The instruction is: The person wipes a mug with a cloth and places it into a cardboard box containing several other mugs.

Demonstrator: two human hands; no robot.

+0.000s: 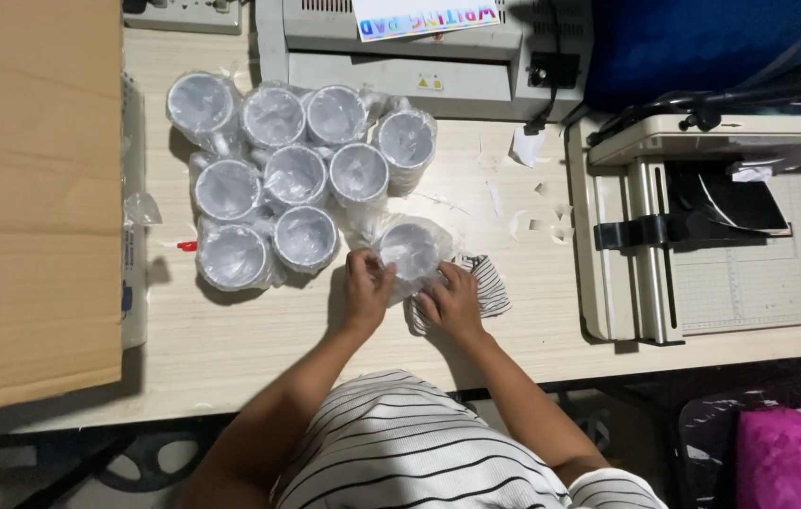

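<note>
Head view: left hand (365,286) fingers curled, pinching the plastic wrap on the bagged white mug (410,250), which stands on the tabletop (231,349). Right hand (452,302) half closed, fingertips on the wrap at the mug's 5 o'clock, resting over a striped cloth (490,283). Mug sits between both hands, at their 12 o'clock. Cluster of wrapped mugs (287,179) at 10 o'clock (about nine). Paper trimmer (711,236) at 3 o'clock.

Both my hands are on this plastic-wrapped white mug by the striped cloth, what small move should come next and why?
Probably pull the clear wrap closed over the white plastic-wrapped mug: the left hand and right hand both pinch its loose film, while the nine wrapped mugs beside it stand already covered.
</note>
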